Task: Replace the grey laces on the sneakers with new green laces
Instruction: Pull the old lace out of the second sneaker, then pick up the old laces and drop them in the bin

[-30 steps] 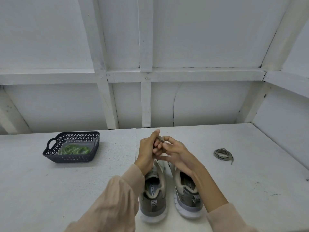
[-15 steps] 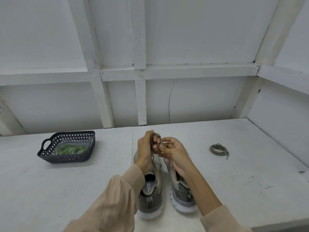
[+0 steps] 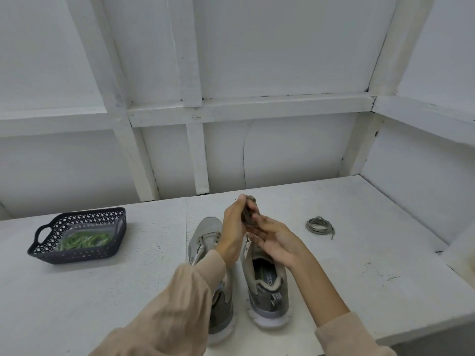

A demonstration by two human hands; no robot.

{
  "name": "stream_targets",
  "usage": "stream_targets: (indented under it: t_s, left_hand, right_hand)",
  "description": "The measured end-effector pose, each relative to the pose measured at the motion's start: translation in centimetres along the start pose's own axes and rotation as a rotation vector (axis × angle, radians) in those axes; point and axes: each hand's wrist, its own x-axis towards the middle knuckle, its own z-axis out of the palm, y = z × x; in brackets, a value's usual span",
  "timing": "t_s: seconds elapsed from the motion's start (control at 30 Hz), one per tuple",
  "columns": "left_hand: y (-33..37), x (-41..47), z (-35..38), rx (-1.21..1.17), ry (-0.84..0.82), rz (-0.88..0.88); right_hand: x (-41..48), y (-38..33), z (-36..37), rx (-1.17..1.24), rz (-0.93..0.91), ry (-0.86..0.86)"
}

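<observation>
Two grey sneakers stand side by side on the white table, toes pointing away: the left sneaker (image 3: 205, 237) and the right sneaker (image 3: 267, 286), both without laces in their eyelets. Above them my left hand (image 3: 232, 227) grips a bundled grey lace (image 3: 248, 214). My right hand (image 3: 276, 240) is beside it, fingertips on the bundle's lower part, palm up. A second coiled grey lace (image 3: 318, 225) lies on the table to the right. Green laces (image 3: 84, 240) lie in a dark basket (image 3: 77, 255) at the left.
The white table (image 3: 102, 291) ends at a front edge at lower right. White framed walls close the back and right side. A ledge (image 3: 460, 250) juts in at the right.
My hands have kept gathering the grey lace into a tighter bundle, and my right hand has opened out below it. The camera has tilted, so the sneakers show more.
</observation>
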Motion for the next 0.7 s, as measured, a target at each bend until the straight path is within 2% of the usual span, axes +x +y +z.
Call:
stream_targets:
  t_s: [0.1, 0.2, 0.37, 0.57, 0.7]
  left_hand:
    - [-1.4, 0.4, 1.6, 0.045, -0.055, -0.029]
    - [-2.9, 0.8, 4.1, 0.112, -0.043, -0.075]
    - [-5.5, 1.2, 9.0, 0.261, -0.06, -0.187]
    - [-9.0, 2.1, 13.0, 0.343, -0.151, -0.368]
    - [-11.4, 3.0, 13.0, 0.418, -0.273, -0.486]
  right_hand:
    - [-0.6, -1.0, -1.7, 0.089, -0.031, 0.05]
    - [-1.5, -2.1, -3.5, 0.156, -0.052, 0.087]
    - [-2.6, -3.3, -7.4, 0.227, -0.105, 0.262]
    - [-3.8, -4.8, -12.7, 0.182, -0.177, 0.432]
    - [-4.1, -5.6, -16.4, 0.049, -0.203, 0.574]
